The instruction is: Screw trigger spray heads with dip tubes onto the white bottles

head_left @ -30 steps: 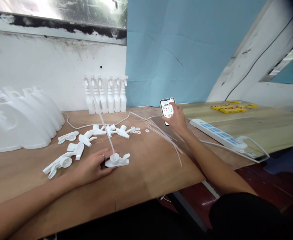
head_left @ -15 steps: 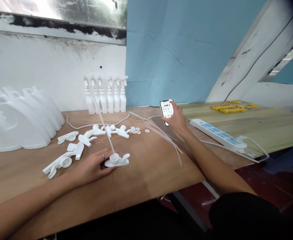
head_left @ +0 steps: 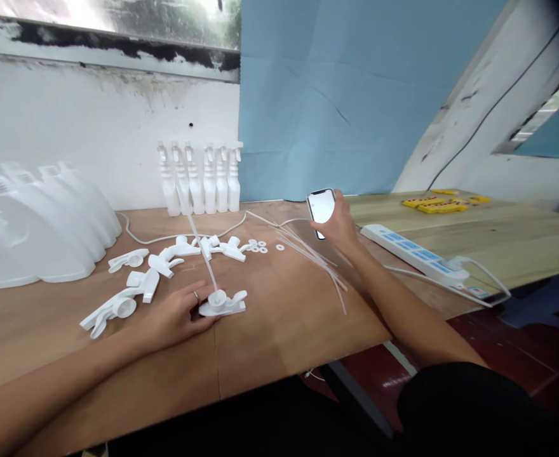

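Note:
My left hand (head_left: 184, 314) rests on the table, its fingers closed around the back end of a white trigger spray head (head_left: 222, 304). The head lies on its side, and a thin clear tube (head_left: 203, 251) sticks up out of its collar, leaning left. At the back of the table my right hand (head_left: 341, 222) grips a smartphone (head_left: 321, 208) with a mostly white screen. Several loose spray heads (head_left: 165, 261) lie in an arc beyond my left hand. Small white washers (head_left: 258, 246) and a bundle of loose clear tubes (head_left: 315, 257) lie between the hands.
Large white bottles (head_left: 26, 228) stand at the left. Several slim spray bottles (head_left: 198, 181) line the wall. A white power strip (head_left: 413, 254) lies right of my right arm, its cable (head_left: 184, 238) crossing the back. Yellow pieces (head_left: 434, 204) lie far right.
The phone's screen has gone from a page of coloured icons to mostly white, and my right thumb has come down off it. My left hand and the spray head have stayed in place.

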Demonstrator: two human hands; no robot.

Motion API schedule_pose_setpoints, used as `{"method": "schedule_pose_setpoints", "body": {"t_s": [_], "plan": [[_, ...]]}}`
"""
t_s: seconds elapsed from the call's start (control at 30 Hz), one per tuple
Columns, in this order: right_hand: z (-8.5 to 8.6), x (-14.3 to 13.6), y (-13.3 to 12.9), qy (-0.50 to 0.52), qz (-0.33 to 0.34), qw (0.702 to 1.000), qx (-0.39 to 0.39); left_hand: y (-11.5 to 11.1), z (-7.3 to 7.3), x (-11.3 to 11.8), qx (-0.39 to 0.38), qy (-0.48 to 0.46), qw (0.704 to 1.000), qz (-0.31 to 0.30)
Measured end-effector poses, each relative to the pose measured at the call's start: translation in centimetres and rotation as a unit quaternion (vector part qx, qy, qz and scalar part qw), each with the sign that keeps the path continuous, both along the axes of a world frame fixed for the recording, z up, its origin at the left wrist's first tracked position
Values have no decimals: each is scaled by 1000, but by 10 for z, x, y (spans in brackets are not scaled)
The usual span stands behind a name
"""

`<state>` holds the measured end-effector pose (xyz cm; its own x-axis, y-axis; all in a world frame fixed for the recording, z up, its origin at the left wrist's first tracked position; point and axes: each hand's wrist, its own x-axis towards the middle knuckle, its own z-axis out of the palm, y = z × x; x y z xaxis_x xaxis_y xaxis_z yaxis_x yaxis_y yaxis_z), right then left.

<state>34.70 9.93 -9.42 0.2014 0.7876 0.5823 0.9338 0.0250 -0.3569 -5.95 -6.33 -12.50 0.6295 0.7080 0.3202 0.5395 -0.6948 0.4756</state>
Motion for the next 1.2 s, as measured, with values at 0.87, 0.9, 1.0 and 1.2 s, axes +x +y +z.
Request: {"method": "schedule_pose_setpoints", "body": {"t_s": [0.87, 0.9, 1.0, 1.2], "plan": [[-7, 4, 9, 17, 31, 999, 35, 0, 4, 2, -1, 3, 1000, -2], [-6, 4, 8, 17, 31, 999, 32, 0, 4, 2, -2, 3, 1000, -3], [-5, 3, 6, 15, 38, 999, 29, -1, 3, 2, -5, 4, 1000, -3], [-2, 1, 2, 8, 45, 999, 25, -1, 2, 1, -6, 3, 1000, -6]]}}
